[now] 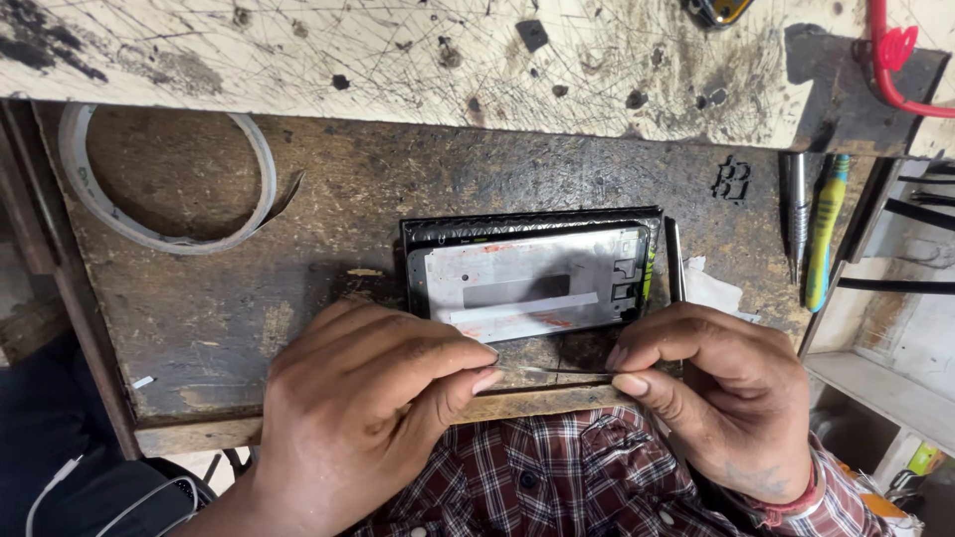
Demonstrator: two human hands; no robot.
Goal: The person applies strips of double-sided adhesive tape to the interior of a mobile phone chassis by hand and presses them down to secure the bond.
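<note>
Down on the worn tabletop (249,298) lies a phone frame (532,273), just beyond both hands. Left hand (368,408) and right hand (721,388) each have fingers pinched shut on a thin strip (552,371) stretched between them.

single head-worn view, looking steeply down, close over the near edge of the worn wooden workbench (199,328), facing its far edge
</note>
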